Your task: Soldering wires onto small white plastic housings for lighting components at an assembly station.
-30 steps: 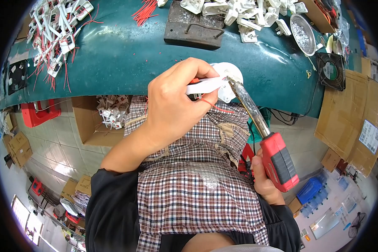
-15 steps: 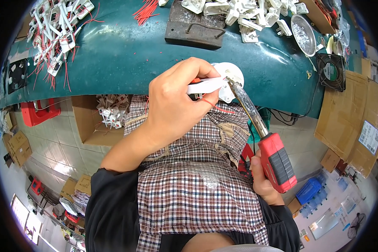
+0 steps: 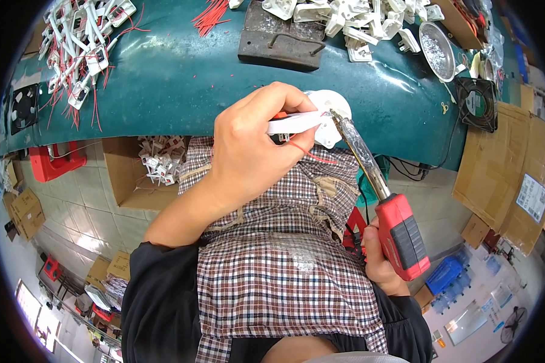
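My left hand (image 3: 248,139) is closed on a white plastic part (image 3: 293,124) at the near edge of the bench. A red wire (image 3: 313,157) trails from beneath my fingers. Just beyond my fingertips is a white piece with a rounded end (image 3: 329,103); my hand hides how it joins the part. In my right hand (image 3: 381,266) is a soldering iron (image 3: 402,236) with a red and black handle. Its metal shaft slants up and left, and the tip is at the white piece, close to my left fingertips; contact cannot be made out.
On the green bench (image 3: 181,78) lie a dark metal block (image 3: 278,45), white plastic parts (image 3: 357,27), wired white parts (image 3: 79,54) and red wires (image 3: 211,17). At right are a metal dish (image 3: 437,51) and a fan (image 3: 477,104). An open carton (image 3: 130,187) sits below.
The soldering iron has shifted slightly right, its tip drawing a little away from my left fingertips. My left hand and the white part are almost unmoved.
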`<action>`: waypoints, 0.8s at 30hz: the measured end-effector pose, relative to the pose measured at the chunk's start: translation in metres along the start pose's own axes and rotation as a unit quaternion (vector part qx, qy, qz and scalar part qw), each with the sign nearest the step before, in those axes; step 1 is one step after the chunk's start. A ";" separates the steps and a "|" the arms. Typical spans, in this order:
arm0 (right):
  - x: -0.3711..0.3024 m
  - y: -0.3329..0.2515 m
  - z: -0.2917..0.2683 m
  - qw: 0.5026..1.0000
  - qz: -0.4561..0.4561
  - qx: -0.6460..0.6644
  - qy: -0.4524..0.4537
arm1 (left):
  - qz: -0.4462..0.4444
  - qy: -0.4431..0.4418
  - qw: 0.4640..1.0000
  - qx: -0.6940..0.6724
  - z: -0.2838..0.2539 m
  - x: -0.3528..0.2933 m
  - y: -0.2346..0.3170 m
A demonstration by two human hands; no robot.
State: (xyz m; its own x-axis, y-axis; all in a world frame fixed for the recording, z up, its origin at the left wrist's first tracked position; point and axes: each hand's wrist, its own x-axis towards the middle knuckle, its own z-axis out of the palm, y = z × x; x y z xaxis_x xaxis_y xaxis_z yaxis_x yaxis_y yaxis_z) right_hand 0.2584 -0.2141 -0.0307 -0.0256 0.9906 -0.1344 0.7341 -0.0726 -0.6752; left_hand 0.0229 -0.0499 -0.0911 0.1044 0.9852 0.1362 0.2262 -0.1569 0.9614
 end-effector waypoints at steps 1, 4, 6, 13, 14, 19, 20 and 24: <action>0.002 0.000 0.000 1.000 -0.010 0.006 0.000 | 0.000 0.001 1.000 0.001 0.000 0.000 0.000; 0.008 0.000 0.000 0.999 -0.030 0.022 -0.005 | -0.005 0.003 1.000 -0.006 0.000 -0.001 -0.001; 0.007 0.000 0.001 0.999 -0.038 0.029 -0.010 | 0.007 0.002 1.000 -0.005 0.000 0.000 -0.002; 0.007 0.001 0.002 0.998 -0.001 0.069 -0.011 | -0.001 0.002 1.000 -0.012 0.000 0.000 -0.002; 0.008 0.000 0.002 0.998 0.001 0.068 -0.009 | 0.001 0.002 1.000 -0.012 0.000 0.000 -0.002; 0.015 -0.012 -0.001 0.999 -0.032 0.028 0.011 | 0.001 0.000 1.000 -0.014 0.000 0.000 -0.002; 0.014 -0.012 -0.003 0.999 -0.025 0.024 0.008 | 0.004 0.002 1.000 -0.014 0.000 0.001 -0.002; 0.010 -0.009 -0.004 1.000 -0.024 0.011 0.002 | 0.019 0.003 1.000 -0.003 0.000 0.002 -0.002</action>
State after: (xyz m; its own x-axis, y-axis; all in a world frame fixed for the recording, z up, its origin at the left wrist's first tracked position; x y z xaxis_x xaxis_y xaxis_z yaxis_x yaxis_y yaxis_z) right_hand 0.2548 -0.2030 -0.0233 -0.0579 0.9934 -0.0993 0.7171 -0.0278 -0.6964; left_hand 0.0223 -0.0480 -0.0925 0.1072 0.9790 0.1733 0.2168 -0.1932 0.9569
